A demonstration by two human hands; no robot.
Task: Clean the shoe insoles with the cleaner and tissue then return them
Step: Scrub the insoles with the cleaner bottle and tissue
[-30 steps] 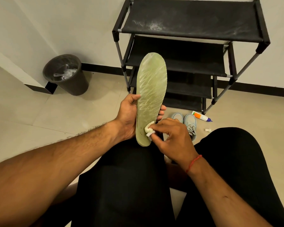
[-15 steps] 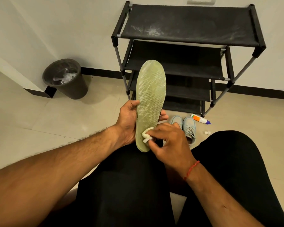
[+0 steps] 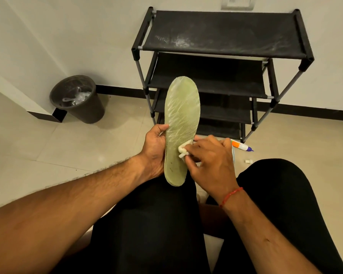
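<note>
A pale green shoe insole (image 3: 181, 117) stands upright over my knees, toe end up, with wet streaks across its mesh face. My left hand (image 3: 155, 149) grips its left edge near the middle. My right hand (image 3: 212, 159) pinches a small white wad of tissue (image 3: 183, 150) and presses it against the insole's lower middle. The cleaner bottle (image 3: 241, 146), white with an orange label and a blue tip, lies on the floor to the right. Its small white cap (image 3: 248, 161) lies just in front of it. The shoes are almost hidden behind my right hand.
A black shoe rack (image 3: 222, 62) with several fabric shelves stands against the wall straight ahead. A dark waste bin (image 3: 78, 99) with scraps inside sits at the left by the wall corner. My legs in black trousers (image 3: 156, 224) fill the lower part of the view. The floor is beige tile.
My right hand has slid the tissue upward along the insole, from near the heel to the lower middle. The insole sits lower in view and my hand now covers the shoes.
</note>
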